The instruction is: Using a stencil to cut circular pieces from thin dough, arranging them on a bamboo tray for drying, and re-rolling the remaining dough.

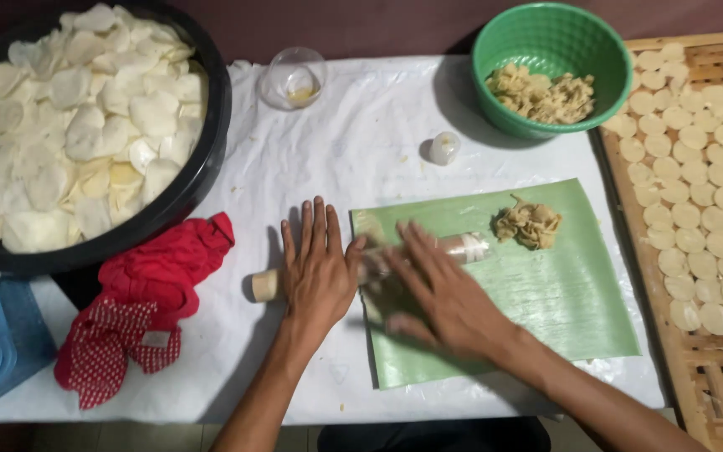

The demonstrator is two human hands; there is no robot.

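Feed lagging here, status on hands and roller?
Left hand and right hand flat on rolling pin, open palms. Pin across green sheet. Dough pile beside pin's right end, apart.

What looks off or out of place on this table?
Little stands out. A red cloth lies crumpled at the table's left edge, partly overhanging. Both hands, left hand and right hand, press flat on a rolling pin over the green sheet.
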